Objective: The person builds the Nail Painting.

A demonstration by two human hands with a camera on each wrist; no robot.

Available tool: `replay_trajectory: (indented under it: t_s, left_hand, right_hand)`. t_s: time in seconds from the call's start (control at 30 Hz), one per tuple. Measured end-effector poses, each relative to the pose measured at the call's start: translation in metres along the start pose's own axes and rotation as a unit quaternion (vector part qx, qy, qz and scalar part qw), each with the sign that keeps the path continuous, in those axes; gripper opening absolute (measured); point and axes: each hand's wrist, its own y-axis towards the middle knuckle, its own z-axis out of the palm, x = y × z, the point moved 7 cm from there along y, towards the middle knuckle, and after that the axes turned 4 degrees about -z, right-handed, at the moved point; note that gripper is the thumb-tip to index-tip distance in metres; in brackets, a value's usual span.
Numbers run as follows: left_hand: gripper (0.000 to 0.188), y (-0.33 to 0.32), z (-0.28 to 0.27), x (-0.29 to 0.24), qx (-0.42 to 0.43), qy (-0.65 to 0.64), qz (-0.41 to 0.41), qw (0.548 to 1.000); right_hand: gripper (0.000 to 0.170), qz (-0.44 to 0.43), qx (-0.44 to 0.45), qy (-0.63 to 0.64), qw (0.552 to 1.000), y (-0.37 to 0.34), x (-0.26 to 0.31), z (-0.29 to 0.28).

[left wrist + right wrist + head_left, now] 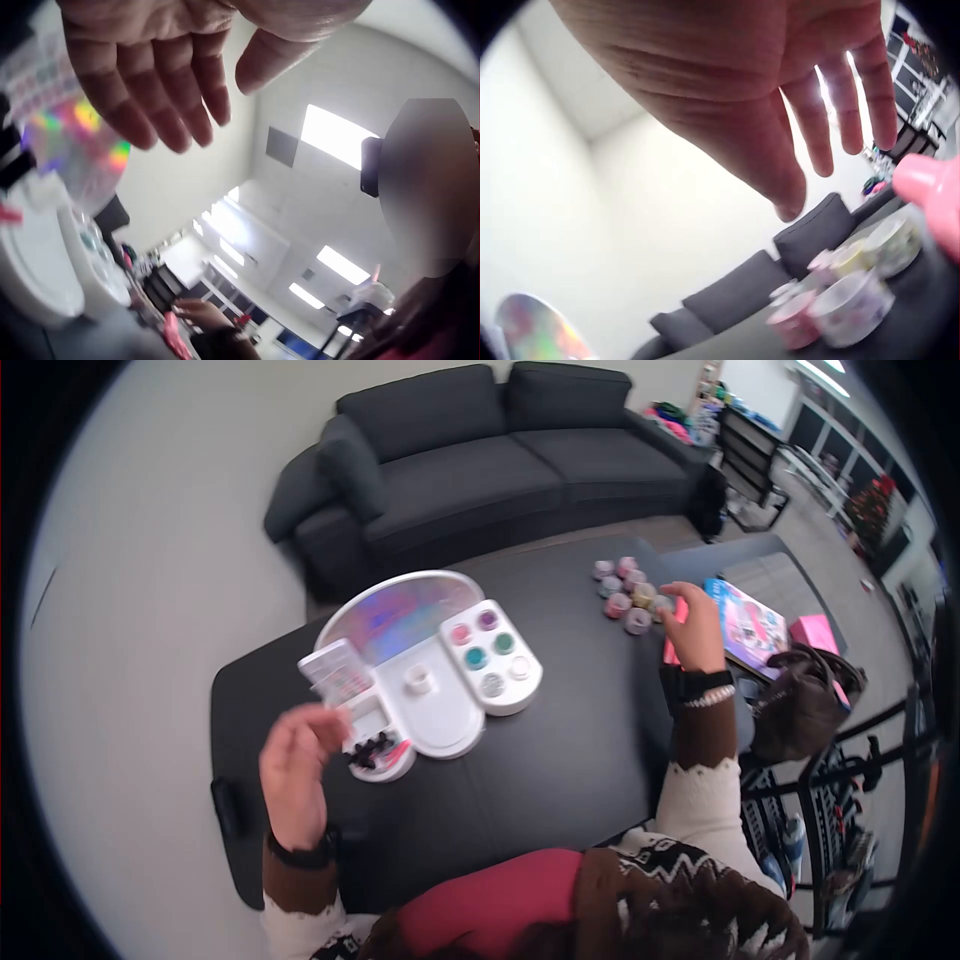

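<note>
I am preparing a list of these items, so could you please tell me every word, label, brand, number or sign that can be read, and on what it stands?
None can be read.
Blue-and-pink package: any lettering too blurred to read.
Patterned rolls: any lettering too small and blurred to read.

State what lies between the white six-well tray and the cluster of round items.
Bare dark tabletop separates the tray from the cluster in the head view.

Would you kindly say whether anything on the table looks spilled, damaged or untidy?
Nothing appears spilled or damaged. Only the black pieces and pink pieces look slightly untidy, jumbled together at the near left end of the white organizer.
</note>
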Motion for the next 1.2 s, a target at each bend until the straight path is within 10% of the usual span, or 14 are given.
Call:
replay_trajectory:
  t_s: [0.1,0.3,0.93,1.2]
  left_hand:
    - [0.036,-0.017,0.077,0.021,0.241,0.043,-0.142,0.959]
    - [0.033,-0.015,0.124,0.066,0.333,0.109,-0.237,0.906]
    - [0.036,0.005,0.153,0.111,0.295,0.004,-0.232,0.927]
    - [0.052,-0.004,0.166,0.136,0.304,-0.204,-0.312,0.877]
  right_hand:
    - [0.036,0.002,0.026,-0.141,0.99,-0.008,-0.038,0.001]
    - [0.017,0.075,0.01,-0.181,0.981,-0.012,-0.037,0.017]
    - [0.01,0.058,-0.018,-0.182,0.981,-0.027,-0.002,0.01]
    - [0.017,-0.278,0.183,0.197,0.922,-0.096,0.212,0.027]
